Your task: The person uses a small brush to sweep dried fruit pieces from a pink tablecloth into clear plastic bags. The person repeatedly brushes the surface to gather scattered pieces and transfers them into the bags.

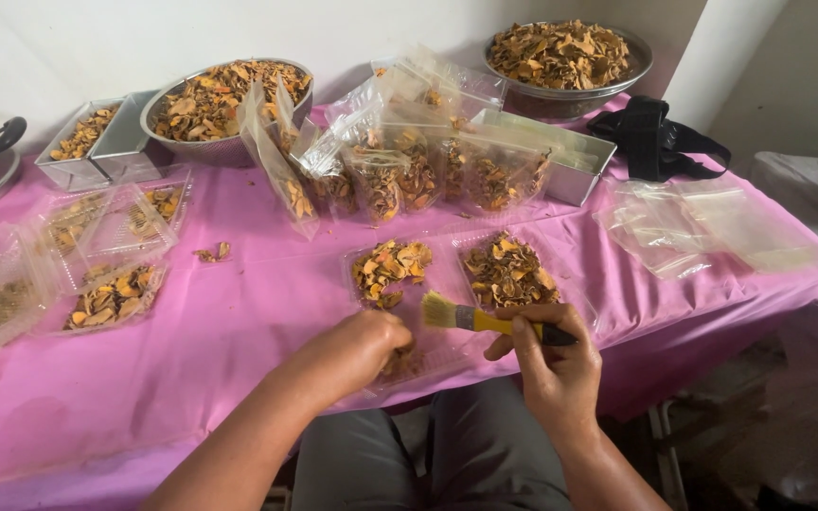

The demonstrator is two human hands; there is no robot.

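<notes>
Holding brush (471,318) over tray (447,350) of chips (390,266)

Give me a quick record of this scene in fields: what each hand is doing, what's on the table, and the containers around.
Left hand: left hand closed over dried orange pieces in a clear tray at the table edge
Right hand: right hand holds a yellow-handled brush, bristles pointing left
Just beyond: two clear trays of dried slices
Surface: pink tablecloth
Back row: filled clear bags, two metal bowls
Left side: clear lidded boxes
Right side: empty plastic bags
</notes>
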